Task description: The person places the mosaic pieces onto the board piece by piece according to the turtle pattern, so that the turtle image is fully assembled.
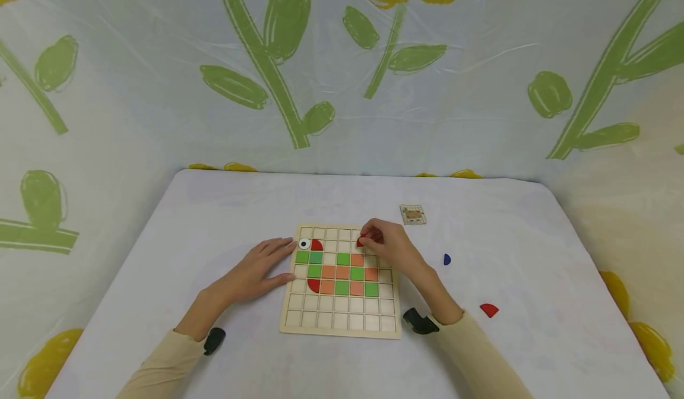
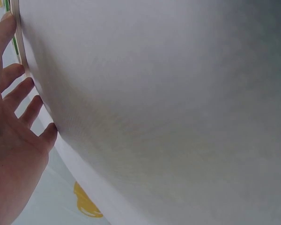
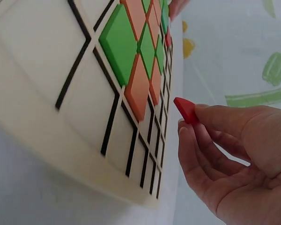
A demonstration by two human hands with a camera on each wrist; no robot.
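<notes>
A pale wooden grid board (image 1: pixel 342 319) lies on the table, with green and orange square tiles, a teal square, two red quarter-round tiles and a round eye tile (image 1: pixel 304 244) set in its cells. Between thumb and fingers my right hand (image 1: pixel 392 246) pinches a red quarter-round tile (image 3: pixel 186 109) over the upper right part of the grid. My left hand (image 1: pixel 259 271) lies flat with fingers spread, its fingertips at the board's left edge. The left wrist view shows those fingers (image 2: pixel 30 110) extended along the edge.
To the right of the board are a blue half-round tile (image 1: pixel 447 259) and another red quarter-round tile (image 1: pixel 488 310) on the white table (image 1: pixel 235 203). A small picture card (image 1: pixel 413 214) lies behind the right hand. A flower-print cloth (image 1: pixel 454 108) hangs behind the table.
</notes>
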